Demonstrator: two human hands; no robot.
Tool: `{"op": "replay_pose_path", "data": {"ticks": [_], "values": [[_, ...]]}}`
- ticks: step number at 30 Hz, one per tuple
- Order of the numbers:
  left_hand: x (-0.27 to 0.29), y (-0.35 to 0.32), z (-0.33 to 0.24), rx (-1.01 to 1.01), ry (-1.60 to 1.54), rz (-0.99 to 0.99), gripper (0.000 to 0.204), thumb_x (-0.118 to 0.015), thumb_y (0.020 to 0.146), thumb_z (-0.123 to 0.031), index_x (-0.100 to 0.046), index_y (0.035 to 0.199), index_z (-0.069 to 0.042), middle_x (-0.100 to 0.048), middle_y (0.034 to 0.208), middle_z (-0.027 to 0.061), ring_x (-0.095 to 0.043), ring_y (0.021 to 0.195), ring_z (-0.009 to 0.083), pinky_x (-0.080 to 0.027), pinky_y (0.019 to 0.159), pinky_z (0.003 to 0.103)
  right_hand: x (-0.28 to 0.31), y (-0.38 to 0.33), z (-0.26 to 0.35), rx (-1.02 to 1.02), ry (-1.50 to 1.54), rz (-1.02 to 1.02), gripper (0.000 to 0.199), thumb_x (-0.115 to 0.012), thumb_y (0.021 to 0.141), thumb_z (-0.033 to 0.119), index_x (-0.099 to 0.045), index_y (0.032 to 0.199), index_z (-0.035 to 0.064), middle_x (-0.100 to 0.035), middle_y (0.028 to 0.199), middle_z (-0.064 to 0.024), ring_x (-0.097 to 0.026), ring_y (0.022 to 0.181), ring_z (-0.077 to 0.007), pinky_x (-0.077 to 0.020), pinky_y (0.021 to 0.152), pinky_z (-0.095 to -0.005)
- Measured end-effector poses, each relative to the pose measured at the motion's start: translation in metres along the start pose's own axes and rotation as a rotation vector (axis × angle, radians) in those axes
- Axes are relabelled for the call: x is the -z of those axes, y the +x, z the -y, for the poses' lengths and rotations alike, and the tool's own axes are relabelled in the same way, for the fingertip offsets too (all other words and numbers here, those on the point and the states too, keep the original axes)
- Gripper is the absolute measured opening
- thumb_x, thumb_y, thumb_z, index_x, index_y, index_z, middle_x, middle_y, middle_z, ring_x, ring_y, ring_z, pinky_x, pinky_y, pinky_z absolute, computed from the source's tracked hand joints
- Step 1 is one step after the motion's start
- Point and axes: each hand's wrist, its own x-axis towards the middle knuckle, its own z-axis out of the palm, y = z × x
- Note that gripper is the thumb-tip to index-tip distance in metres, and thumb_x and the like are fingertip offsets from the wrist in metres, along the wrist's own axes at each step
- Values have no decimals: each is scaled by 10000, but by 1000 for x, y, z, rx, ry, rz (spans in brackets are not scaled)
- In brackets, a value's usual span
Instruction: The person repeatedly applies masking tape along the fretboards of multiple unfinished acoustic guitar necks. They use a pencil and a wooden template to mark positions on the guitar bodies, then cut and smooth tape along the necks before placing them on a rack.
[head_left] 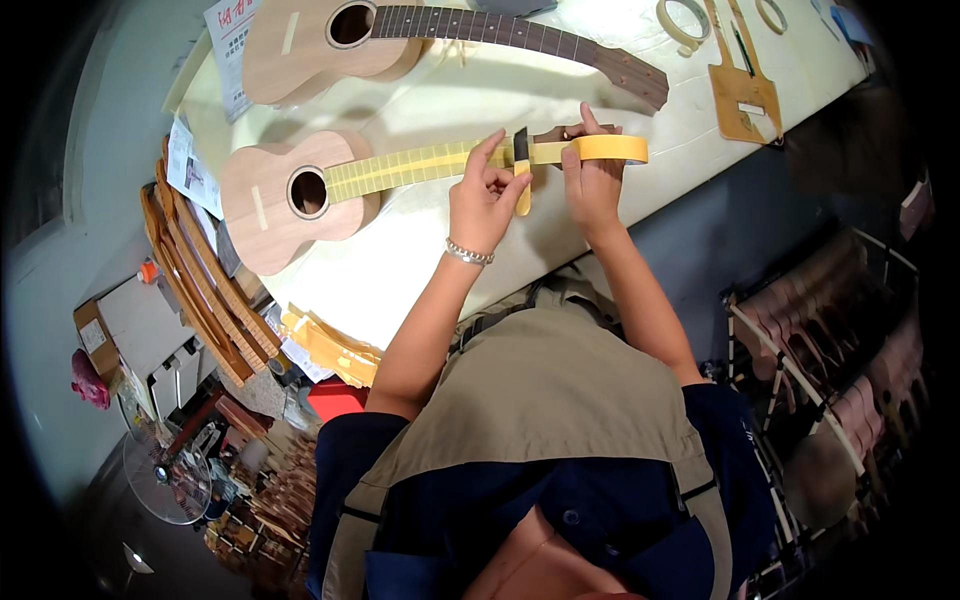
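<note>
Off the desk's (440, 280) left edge, a stack of bare wooden necks (205, 280) leans on edge, its lower end lost in clutter. On the desk near that left edge lies an unfinished ukulele (275, 195), body to the left, neck running right toward the middle. Yellow masking tape (410, 166) covers its fingerboard from the sound hole rightward; the headstock is mostly hidden behind the hands. A second ukulele (330, 40) lies along the far edge, its fingerboard dark and uncovered, the top of its body cut off by the frame.

The left hand (487, 200), a bracelet at the wrist, is curled with thumb and fingers pinched on a small scraper (521, 170) with a dark blade and yellow handle, held upright against the taped neck. Just beside it, the right hand (592, 180) is closed around the near side of a tape roll (610, 149), forefinger raised over it; the strip runs unbroken from the roll leftward onto the neck. Whether the blade touches the tape cannot be made out.

Toward the far right corner lie a flat wooden template (742, 95) and another tape roll (682, 22), partly cut off.
</note>
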Motion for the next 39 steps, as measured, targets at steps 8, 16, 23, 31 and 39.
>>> {"op": "replay_pose_path", "data": {"ticks": [8, 16, 23, 31, 39], "values": [[-12, 7, 5, 29, -42, 23, 521, -702, 776, -57, -517, 1262, -42, -615, 633, -11, -474, 551, 0, -419, 527, 166, 0, -1, -4, 28, -16, -8, 528, -484, 893, 297, -374, 1346, 50, -558, 994, -49, -500, 988, -251, -198, 1047, -516], [-9, 11, 5, 177, -159, 74, 529, -693, 762, -56, -521, 1262, -53, -584, 602, 23, -497, 556, 35, -449, 541, 198, 23, -19, 72, 936, 272, -59, 326, -586, 735, 91, -580, 1061, 84, -591, 1113, -101, -480, 1187, -295, -191, 1089, -466], [47, 95, -22, -343, 917, 228, 383, -701, 756, -106, -568, 1114, -71, -680, 821, 52, -636, 706, 146, -498, 656, 255, 43, 60, 31, -361, 1124, -270, 385, -499, 848, -80, -431, 1213, 24, -626, 1066, -101, -510, 1169, -217, -263, 1059, -350], [-51, 86, -50, 263, -671, 178, 173, -706, 787, -87, -599, 890, 2, -623, 799, 38, -579, 711, 75, -487, 635, 207, 30, 79, 29, -348, 1289, -307, 380, -523, 857, -15, -413, 1219, 20, -629, 1087, -99, -455, 1224, -273, -241, 1085, -396], [97, 146, -20, 115, -223, -169, 61, -658, 809, -43, -611, 808, -5, -631, 742, 55, -574, 631, 98, -485, 590, 228, 141, 90, -76, -386, 2348, -599, 526, -598, 805, 73, -419, 1296, 12, -605, 1175, -42, -504, 1176, -175, -95, 1141, -435]]}}
